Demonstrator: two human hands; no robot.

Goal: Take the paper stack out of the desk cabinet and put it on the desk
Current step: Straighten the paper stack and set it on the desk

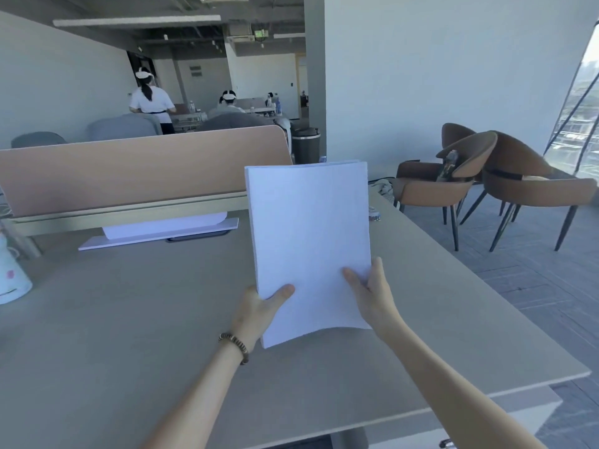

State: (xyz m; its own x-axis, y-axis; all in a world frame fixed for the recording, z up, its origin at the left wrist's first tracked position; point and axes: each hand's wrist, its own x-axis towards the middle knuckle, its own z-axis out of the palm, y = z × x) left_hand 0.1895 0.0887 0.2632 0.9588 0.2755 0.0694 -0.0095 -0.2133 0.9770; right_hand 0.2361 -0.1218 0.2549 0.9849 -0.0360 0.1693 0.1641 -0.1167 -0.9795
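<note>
A thick white paper stack (309,234) is held up in the air above the grey desk (129,319), its near edge bowed a little. My left hand (259,311), with a bead bracelet on its wrist, grips the stack's lower left edge, thumb on top. My right hand (369,291) grips the lower right edge, thumb lying across the top sheet. The stack hangs over the right middle of the desk, tilted up at its far end. The desk cabinet is out of sight.
A tan divider panel (136,170) runs along the desk's back edge, with a white stand (158,233) in front of it. A white patterned object (11,270) sits at the left edge. Brown chairs (492,183) stand to the right. People work in the background.
</note>
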